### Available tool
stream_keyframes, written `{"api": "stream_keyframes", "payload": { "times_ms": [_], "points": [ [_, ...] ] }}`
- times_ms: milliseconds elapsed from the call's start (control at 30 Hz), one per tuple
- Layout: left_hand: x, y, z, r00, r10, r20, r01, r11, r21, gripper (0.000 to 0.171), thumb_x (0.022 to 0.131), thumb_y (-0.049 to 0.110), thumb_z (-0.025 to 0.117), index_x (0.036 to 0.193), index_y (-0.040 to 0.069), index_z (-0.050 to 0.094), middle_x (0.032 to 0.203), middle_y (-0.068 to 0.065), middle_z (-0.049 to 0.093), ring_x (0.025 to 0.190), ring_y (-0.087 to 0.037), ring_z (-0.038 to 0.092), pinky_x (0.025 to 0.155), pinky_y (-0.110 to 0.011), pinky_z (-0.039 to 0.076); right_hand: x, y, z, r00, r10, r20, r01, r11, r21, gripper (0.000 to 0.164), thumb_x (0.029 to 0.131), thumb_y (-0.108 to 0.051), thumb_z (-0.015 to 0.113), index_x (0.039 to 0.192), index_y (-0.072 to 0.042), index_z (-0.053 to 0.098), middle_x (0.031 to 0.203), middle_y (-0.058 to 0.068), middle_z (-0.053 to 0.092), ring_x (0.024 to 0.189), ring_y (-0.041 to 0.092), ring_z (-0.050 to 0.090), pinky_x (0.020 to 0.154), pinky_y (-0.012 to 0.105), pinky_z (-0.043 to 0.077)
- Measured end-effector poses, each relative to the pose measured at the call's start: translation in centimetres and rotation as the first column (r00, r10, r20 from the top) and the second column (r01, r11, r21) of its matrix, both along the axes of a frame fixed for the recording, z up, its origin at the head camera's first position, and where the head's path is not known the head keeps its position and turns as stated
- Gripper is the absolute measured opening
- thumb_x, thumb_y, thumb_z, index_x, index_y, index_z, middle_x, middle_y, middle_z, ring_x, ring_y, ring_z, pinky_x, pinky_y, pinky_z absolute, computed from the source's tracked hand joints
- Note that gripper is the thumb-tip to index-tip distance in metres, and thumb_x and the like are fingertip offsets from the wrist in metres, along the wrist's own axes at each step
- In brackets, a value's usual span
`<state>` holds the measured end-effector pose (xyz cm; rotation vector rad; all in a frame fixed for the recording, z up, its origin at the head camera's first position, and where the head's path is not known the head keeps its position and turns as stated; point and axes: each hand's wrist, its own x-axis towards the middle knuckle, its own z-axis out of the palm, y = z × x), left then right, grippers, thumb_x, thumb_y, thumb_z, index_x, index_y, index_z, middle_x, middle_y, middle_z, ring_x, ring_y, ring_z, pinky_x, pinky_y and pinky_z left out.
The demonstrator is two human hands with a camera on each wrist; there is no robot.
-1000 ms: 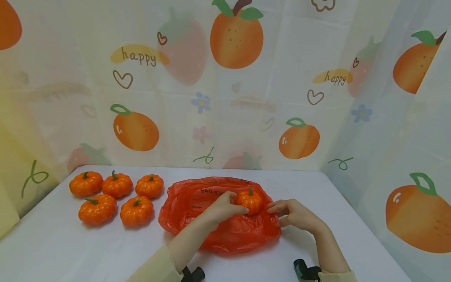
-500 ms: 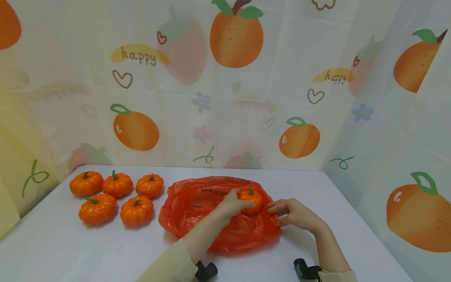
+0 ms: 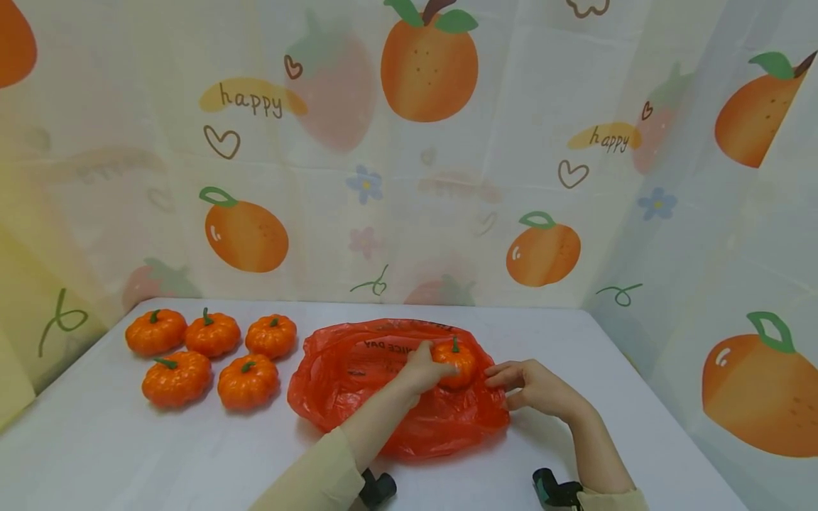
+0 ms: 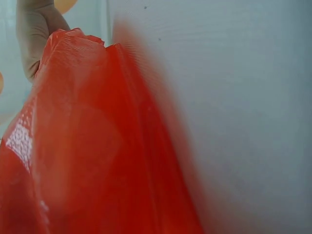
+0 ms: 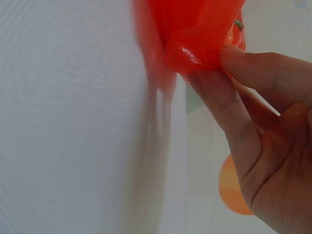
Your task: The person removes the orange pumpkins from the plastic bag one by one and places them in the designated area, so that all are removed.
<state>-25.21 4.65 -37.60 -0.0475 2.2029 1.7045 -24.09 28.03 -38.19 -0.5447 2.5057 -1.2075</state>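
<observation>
A crinkled red plastic bag (image 3: 409,433) lies spread with its mouth up in the middle of the table. Inside its right part sits a small orange toy pumpkin (image 3: 459,362) with a green stem. My left hand (image 3: 418,372) reaches over the bag's near rim and holds this pumpkin from its left side, thumb on the front. In the left wrist view the bag's side (image 4: 97,131) covers the pumpkin and most of the hand. My right hand (image 3: 540,390) pinches the bag's right edge between thumb and fingers; the right wrist view shows the thumb (image 5: 236,52) against the red plastic.
Several more orange pumpkins (image 3: 248,383) stand in two rows on the white table (image 3: 128,454), left of the bag. A fruit-patterned curtain (image 3: 409,234) hangs behind the table and along its sides.
My left hand has shifted to the right, and the pumpkin in the bag has moved slightly right. In the last half second both stay nearly still. My right hand stays at the bag's edge.
</observation>
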Motion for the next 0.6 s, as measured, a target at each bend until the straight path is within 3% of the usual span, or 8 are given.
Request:
{"api": "stream_keyframes", "payload": {
  "times_ms": [367,600],
  "points": [
    [-0.5,0.48,-0.79,0.998,0.027,-0.052,-0.028,1.0,-0.013,0.079,0.084,0.011,0.074,0.151,0.007,0.033,0.148,-0.026,0.031,0.125,-0.043,0.042,0.111,-0.065,0.036,0.03,-0.16,0.08,1.0,-0.003,-0.005,0.003,1.0,0.004,0.039,0.081,-0.001,0.065,0.119,0.002,0.069,0.138,0.027,0.057,0.121,0.043,0.059,0.095,0.048,0.057],
    [-0.68,0.68,-0.89,0.998,0.036,-0.05,-0.037,0.999,-0.037,0.077,0.083,0.009,0.075,0.149,0.009,0.035,0.147,-0.025,0.032,0.123,-0.043,0.042,0.109,-0.065,0.04,0.08,-0.2,0.13,1.0,-0.011,-0.001,0.011,1.0,-0.003,0.038,0.081,-0.001,0.065,0.119,0.003,0.069,0.138,0.027,0.057,0.122,0.044,0.058,0.096,0.049,0.057]
  ]
}}
